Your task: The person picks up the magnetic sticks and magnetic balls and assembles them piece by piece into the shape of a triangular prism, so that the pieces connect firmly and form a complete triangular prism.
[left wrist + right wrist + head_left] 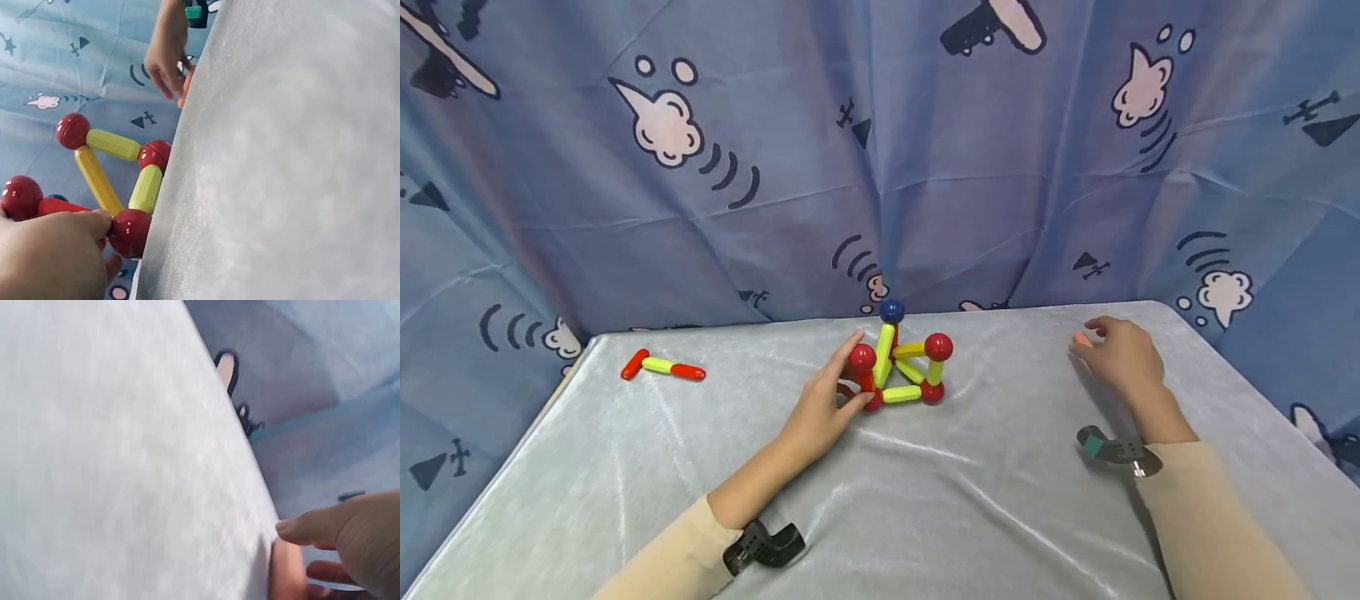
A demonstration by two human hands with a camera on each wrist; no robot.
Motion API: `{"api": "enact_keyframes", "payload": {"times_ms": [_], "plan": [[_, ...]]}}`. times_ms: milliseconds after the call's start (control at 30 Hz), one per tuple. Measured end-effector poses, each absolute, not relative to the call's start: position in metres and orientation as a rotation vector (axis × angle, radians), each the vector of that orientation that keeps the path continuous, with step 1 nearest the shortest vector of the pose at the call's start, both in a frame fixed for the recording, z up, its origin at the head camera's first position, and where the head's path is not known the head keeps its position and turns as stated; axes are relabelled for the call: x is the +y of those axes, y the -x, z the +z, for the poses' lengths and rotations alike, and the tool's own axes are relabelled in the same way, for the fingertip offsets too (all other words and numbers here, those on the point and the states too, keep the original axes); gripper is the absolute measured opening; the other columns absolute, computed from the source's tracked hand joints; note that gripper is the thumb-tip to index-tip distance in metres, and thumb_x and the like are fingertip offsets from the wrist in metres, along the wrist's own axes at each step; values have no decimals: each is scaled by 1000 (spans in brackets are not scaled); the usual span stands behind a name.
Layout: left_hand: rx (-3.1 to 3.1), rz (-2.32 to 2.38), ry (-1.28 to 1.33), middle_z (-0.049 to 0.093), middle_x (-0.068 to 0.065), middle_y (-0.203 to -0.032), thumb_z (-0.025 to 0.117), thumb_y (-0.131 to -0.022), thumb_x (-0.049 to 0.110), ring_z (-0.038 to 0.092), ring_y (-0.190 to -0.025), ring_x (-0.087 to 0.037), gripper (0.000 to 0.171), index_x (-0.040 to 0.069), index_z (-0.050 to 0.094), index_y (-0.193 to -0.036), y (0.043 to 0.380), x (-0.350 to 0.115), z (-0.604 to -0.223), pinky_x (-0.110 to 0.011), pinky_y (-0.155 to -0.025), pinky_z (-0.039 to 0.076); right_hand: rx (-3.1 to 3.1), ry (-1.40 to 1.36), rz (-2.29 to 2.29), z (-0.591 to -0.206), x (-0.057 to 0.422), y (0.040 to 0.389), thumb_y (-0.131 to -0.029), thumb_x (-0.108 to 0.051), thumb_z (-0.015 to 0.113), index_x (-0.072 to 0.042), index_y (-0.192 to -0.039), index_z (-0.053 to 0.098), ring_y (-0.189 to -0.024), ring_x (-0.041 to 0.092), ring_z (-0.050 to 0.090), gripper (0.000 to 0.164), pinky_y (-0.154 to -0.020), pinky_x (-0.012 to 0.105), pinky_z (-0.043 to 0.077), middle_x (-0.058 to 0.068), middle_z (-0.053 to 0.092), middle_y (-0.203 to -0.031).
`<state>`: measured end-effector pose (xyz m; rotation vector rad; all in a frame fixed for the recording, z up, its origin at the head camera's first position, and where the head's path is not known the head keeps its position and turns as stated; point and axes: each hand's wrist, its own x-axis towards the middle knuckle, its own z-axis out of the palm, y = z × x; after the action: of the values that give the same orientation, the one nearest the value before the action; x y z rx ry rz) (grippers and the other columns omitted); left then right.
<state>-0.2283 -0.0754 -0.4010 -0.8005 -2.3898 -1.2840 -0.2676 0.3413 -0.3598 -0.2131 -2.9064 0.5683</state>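
Observation:
A magnetic ball-and-stick structure [901, 393] stands mid-table, made of red balls, a blue ball [892, 312] and yellow, lime and red sticks. My left hand [822, 408] grips its left corner, fingers and thumb around the upright red stick [867, 381] between two red balls. In the left wrist view, the thumb lies against the lower red ball [130, 233]. Well to the right, my right hand [1123, 358] pinches an orange stick [1082, 339] at the table surface. The right wrist view shows the thumb on this orange stick [287, 572]; its far end is out of frame.
At the back left, a red stick [635, 364] lies across the end of a lime-and-red bar [673, 368]. A grey cloth covers the table [970, 500]. Behind its back edge hangs a blue patterned curtain [790, 208].

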Motion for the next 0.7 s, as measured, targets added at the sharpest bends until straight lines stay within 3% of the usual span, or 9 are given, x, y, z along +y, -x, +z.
{"api": "enact_keyframes", "payload": {"times_ms": [200, 367, 533, 700], "plan": [[-2417, -1325, 788, 67, -12, -118, 71, -93, 8, 70, -98, -22, 81, 25, 29, -160, 228, -76, -402, -33, -82, 61, -2973, 259, 591, -370, 351, 270, -97, -27, 60, 3, -137, 53, -106, 47, 60, 51, -78, 55, 50, 32, 62, -123], [-2416, -1327, 774, 66, -12, -116, 70, -95, 10, 71, -96, -20, 79, 25, 28, -160, 227, -75, -402, -30, -80, 61, -2903, 101, 673, -366, 347, 273, -100, -21, 56, 4, -141, 49, -105, 48, 61, 49, -80, 57, 50, 35, 61, -122], [-2344, -1316, 779, 65, -12, -122, 72, -94, 10, 70, -98, -21, 79, 23, 30, -160, 227, -75, -402, -30, -79, 61, -2823, -111, 794, -341, 323, 268, -104, -24, 54, -3, -152, 41, -110, 48, 62, 54, -83, 58, 54, 33, 59, -130], [-2267, -1321, 820, 66, -11, -124, 66, -98, 12, 68, -104, -23, 57, 15, 46, -151, 226, -76, -400, -32, -81, 61, -2762, -309, 887, -312, 285, 254, -105, -26, 54, -13, -152, 45, -112, 42, 64, 50, -72, 42, 55, 26, 61, -134]]}}
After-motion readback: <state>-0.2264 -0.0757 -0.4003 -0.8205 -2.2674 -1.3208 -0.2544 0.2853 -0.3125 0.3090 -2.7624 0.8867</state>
